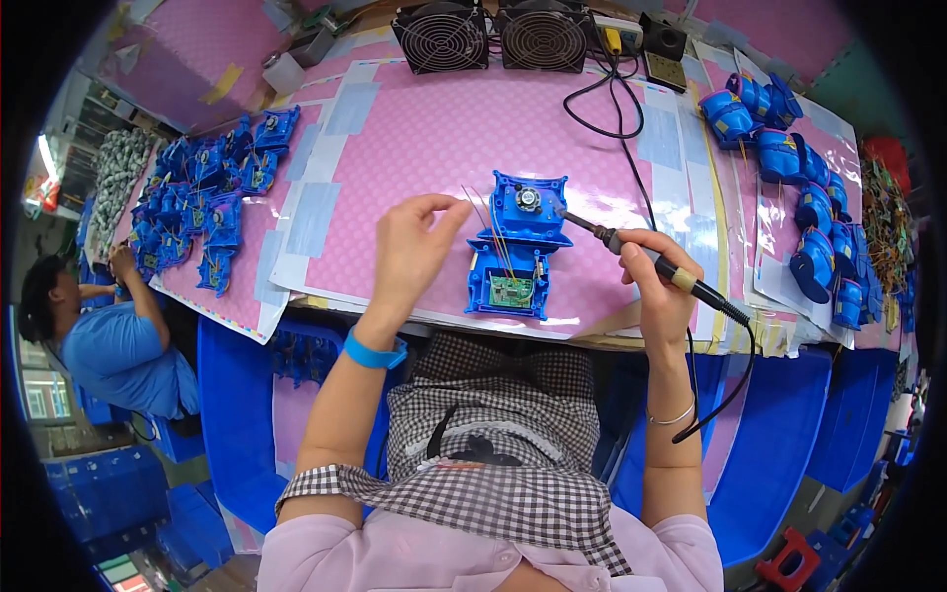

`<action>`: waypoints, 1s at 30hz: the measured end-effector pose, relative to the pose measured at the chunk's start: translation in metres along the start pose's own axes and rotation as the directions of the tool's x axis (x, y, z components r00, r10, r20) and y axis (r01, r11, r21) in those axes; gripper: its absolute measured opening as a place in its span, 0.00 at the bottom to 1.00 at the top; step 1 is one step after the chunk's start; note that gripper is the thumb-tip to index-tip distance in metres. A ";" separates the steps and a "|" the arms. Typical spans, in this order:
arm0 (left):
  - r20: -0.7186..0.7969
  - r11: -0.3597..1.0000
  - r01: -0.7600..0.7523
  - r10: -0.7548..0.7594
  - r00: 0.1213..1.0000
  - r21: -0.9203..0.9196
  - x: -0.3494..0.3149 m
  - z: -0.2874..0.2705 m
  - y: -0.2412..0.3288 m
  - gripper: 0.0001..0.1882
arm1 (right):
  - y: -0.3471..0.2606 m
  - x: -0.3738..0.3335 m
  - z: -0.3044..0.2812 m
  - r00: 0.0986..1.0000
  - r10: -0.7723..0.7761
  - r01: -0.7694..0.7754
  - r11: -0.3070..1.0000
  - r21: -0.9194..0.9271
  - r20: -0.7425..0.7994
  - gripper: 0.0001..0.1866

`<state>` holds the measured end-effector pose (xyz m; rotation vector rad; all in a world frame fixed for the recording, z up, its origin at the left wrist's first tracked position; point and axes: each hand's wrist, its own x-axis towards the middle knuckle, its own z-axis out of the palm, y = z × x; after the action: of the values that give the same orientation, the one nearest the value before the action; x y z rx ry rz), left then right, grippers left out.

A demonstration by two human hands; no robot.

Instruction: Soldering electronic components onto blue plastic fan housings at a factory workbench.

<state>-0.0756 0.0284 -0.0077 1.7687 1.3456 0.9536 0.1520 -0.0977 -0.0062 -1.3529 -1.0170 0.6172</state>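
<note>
My right hand (667,288) is closed around the handle of a soldering iron (614,240). The iron's tip points left and reaches the right side of a speaker mounted in a blue plastic housing (546,219). Below it, joined by thin wires, lies a second blue housing part with a green circuit board (511,292) inside. To the left, my left hand (419,247) hovers with thumb and forefinger pinched together. Thin wires (477,202) rise beside those fingertips; whether one is between them I cannot make out.
Two black fans (441,37) stand at the back, beside a soldering stand (664,69). Blue housings (202,187) are heaped at the left, and rounded blue parts (814,207) at the right. The iron's cord (710,409) hangs over the front edge. A co-worker (123,340) sits far left.
</note>
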 end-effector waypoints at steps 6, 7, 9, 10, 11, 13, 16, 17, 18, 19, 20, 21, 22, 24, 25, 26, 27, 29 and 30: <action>-0.064 0.974 -0.223 0.225 0.972 0.043 -0.008 0.017 0.019 0.08 | 0.005 -0.001 0.003 0.996 -0.087 0.089 0.990 -0.111 0.026 0.08; -0.068 0.953 -0.303 0.302 0.951 0.001 -0.009 0.018 0.022 0.07 | 0.005 -0.001 0.004 0.998 -0.060 0.061 0.994 -0.087 0.015 0.07; 0.030 0.986 -0.117 0.122 0.992 -0.122 -0.006 0.020 0.024 0.06 | 0.005 -0.002 0.006 0.999 -0.036 0.036 0.997 -0.066 0.003 0.07; 0.149 0.972 0.085 -0.053 0.987 -0.219 -0.003 0.021 0.025 0.06 | 0.005 -0.002 0.006 1.000 -0.025 0.026 0.998 -0.064 0.003 0.07; 0.150 0.972 0.085 -0.052 0.987 -0.221 -0.001 0.025 0.024 0.06 | 0.004 -0.002 0.006 1.000 -0.015 0.015 0.998 -0.063 0.003 0.07; 0.098 0.916 -0.050 0.097 0.990 -0.399 0.000 0.035 0.019 0.06 | 0.003 -0.002 0.006 0.999 -0.034 0.035 0.997 -0.068 0.014 0.07; 0.171 0.980 -0.197 0.192 0.966 0.008 -0.002 0.030 0.036 0.07 | 0.004 -0.002 0.002 0.999 -0.040 0.039 0.997 -0.065 -0.002 0.07; 0.169 0.981 -0.196 0.192 0.967 0.009 -0.002 0.030 0.034 0.07 | 0.003 -0.003 0.002 0.999 -0.033 0.032 0.998 -0.051 -0.016 0.07; 0.182 0.950 -0.307 0.292 0.939 0.059 -0.001 0.031 0.028 0.07 | 0.003 -0.002 0.003 0.999 -0.033 0.032 0.998 -0.049 -0.014 0.07; 0.201 0.905 -0.413 0.387 0.900 0.107 -0.001 0.031 0.025 0.08 | 0.002 -0.002 0.003 0.999 -0.038 0.037 0.998 -0.050 -0.009 0.07; 0.203 0.905 -0.413 0.387 0.900 0.106 -0.001 0.031 0.027 0.08 | 0.002 -0.002 0.003 0.999 -0.041 0.040 0.998 -0.053 -0.007 0.07; 0.240 0.905 -0.401 0.362 0.901 0.140 -0.001 0.031 0.030 0.08 | 0.003 -0.002 0.004 0.999 -0.039 0.039 0.998 -0.053 -0.009 0.07; 0.277 0.904 -0.390 0.336 0.900 0.173 -0.001 0.032 0.031 0.08 | 0.004 -0.002 0.005 0.999 -0.047 0.047 0.997 -0.058 0.000 0.07; 0.290 0.893 -0.407 0.345 0.893 0.193 -0.001 0.034 0.030 0.08 | 0.005 -0.002 0.005 0.998 -0.056 0.057 0.997 -0.061 0.011 0.07; 0.303 0.880 -0.424 0.354 0.885 0.212 0.000 0.035 0.030 0.08 | 0.005 -0.002 0.004 0.998 -0.056 0.057 0.997 -0.060 0.007 0.07; 0.303 0.881 -0.423 0.352 0.886 0.213 -0.001 0.034 0.030 0.08 | 0.005 -0.002 0.004 0.998 -0.055 0.055 0.997 -0.059 0.003 0.07; 0.310 0.884 -0.417 0.344 0.886 0.212 -0.001 0.034 0.031 0.08 | 0.004 -0.002 0.004 0.999 -0.054 0.054 0.997 -0.059 0.004 0.07; 0.318 0.887 -0.412 0.337 0.886 0.210 0.000 0.034 0.031 0.08 | 0.002 -0.002 0.003 1.000 -0.010 0.011 0.997 -0.077 0.013 0.07; 0.323 0.886 -0.414 0.337 0.884 0.208 0.000 0.035 0.030 0.09 | 0.003 -0.002 0.003 1.000 -0.010 0.011 0.997 -0.079 0.012 0.07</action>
<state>-0.0317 0.0185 0.0022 2.3420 1.0009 0.6989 0.1490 -0.0972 -0.0093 -1.4135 -1.0662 0.5832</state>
